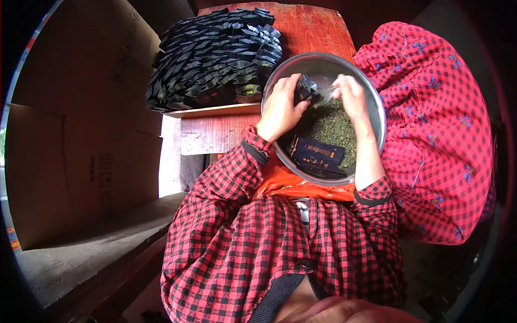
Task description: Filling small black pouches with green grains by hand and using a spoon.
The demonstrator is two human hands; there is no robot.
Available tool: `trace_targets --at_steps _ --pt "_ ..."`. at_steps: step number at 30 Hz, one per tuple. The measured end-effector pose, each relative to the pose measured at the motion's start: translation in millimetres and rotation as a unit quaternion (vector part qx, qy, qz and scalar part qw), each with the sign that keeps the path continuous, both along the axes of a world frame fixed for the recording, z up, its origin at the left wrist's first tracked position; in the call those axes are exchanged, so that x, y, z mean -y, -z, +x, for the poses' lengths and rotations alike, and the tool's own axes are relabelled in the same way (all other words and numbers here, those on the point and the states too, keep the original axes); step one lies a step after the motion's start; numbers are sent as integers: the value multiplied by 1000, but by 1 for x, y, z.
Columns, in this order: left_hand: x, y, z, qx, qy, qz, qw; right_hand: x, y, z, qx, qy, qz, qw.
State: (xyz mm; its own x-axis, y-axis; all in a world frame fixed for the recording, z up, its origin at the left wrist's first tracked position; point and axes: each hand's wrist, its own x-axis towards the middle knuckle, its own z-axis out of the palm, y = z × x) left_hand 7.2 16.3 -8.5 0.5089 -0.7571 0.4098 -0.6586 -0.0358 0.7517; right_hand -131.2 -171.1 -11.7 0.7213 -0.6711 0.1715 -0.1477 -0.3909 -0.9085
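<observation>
A round metal basin [381,117] in front of me holds a heap of dried green leaves [333,127]. Over its far left part, my left hand [284,103] grips a small dark pouch [305,87] whose mouth faces up. My right hand [350,95] is closed on a clear, blurred implement, perhaps a scoop [324,97], close beside that pouch. Motion blur and glare hide the implement's exact shape. Flat dark pouches [317,153] with orange print lie on the leaves at the near side of the basin.
Rows of dark open-topped pouches [218,60] stand packed in a cardboard tray [218,110] on the red wooden table [319,26]. Orange plastic [282,183] lies under the basin's near rim. Red checked cloth [436,133] bulges at right. A large cardboard box [85,161] stands at left.
</observation>
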Motion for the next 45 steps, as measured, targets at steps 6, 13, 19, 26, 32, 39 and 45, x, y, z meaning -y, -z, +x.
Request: trace_targets --at_steps 6,13,19,26,32,39,45 --pt "-1 1 -3 0 24 48 999 -21 -30 -1 153 94 -68 981" --pt "0 -1 -3 -3 25 64 998 -47 -47 3 140 21 -365 920" --pt "1 4 -1 -4 51 81 995 -57 -43 7 67 -50 -422 903" --pt "3 12 1 -3 40 -2 999 -25 -29 -4 113 88 -224 964" --pt "1 2 9 -185 102 -3 977 -24 -20 -4 -150 16 -334 930" --pt "0 0 7 -167 223 -80 957 -46 -39 4 -50 -216 53 974" --pt "7 12 7 -296 140 -102 939 -41 -22 9 22 -163 54 985"
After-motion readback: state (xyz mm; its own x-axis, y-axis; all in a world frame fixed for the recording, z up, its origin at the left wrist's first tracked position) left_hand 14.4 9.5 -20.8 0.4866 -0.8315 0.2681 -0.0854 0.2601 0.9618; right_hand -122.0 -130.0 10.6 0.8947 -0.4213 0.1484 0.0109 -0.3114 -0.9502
